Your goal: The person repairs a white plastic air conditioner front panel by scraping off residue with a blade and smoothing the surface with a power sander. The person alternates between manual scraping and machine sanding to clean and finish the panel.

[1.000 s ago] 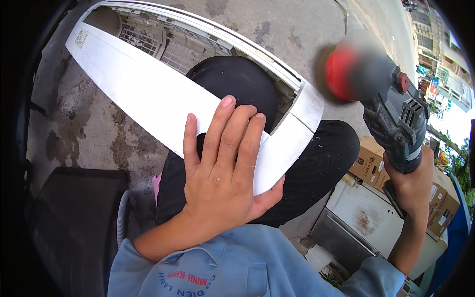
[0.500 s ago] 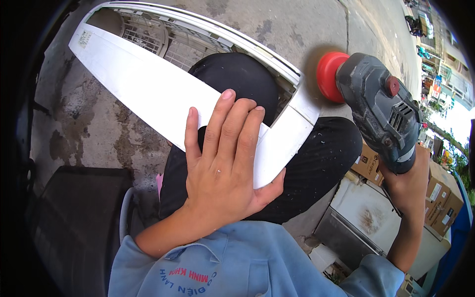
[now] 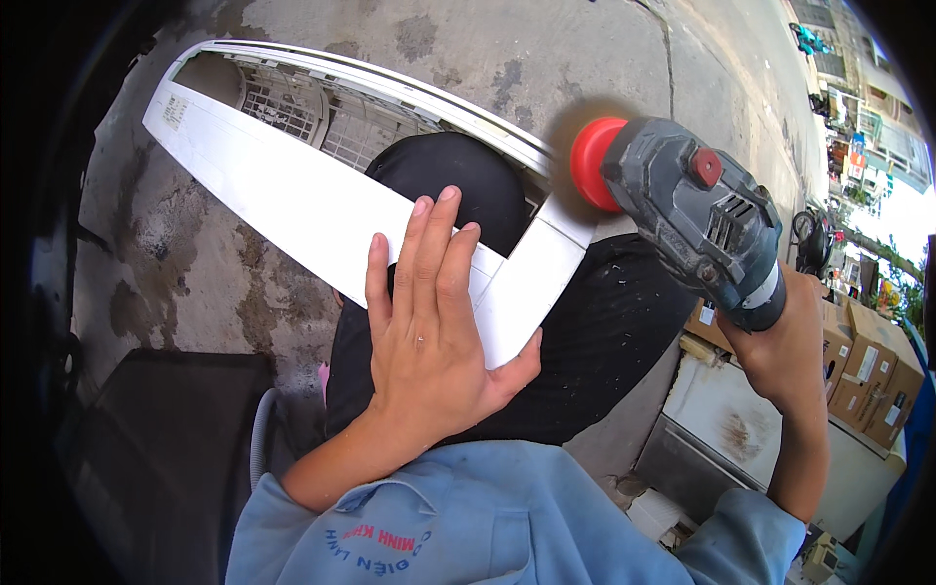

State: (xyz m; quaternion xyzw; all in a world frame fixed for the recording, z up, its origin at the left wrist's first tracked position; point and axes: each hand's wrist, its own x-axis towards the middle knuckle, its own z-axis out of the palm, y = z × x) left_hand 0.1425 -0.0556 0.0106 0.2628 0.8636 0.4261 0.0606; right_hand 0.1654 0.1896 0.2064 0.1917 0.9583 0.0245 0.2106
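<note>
A long white plastic casing (image 3: 283, 166), with an open frame and grilles along its far side, lies across my knees. My left hand (image 3: 429, 331) rests flat on its near right part, fingers stretched out and thumb by the edge. In my right hand (image 3: 790, 341) is the handle of a dark grey power polisher (image 3: 682, 195) with a red disc head (image 3: 595, 164). A brown blur rings the head, so it appears to be spinning. The head is at the casing's far right corner; whether it touches there I cannot tell.
Stained concrete ground (image 3: 468, 49) spreads beyond the casing. A dark box-like object (image 3: 166, 439) with a grey hose (image 3: 261, 434) stands at left. On the right are a white, rust-marked appliance (image 3: 721, 409) and cardboard boxes (image 3: 868, 380). A street with parked vehicles lies further right.
The polisher has moved left and slightly nearer, closer to the casing's right corner. My left hand stays on the casing, its fingers drawn closer together. The view has shifted a little.
</note>
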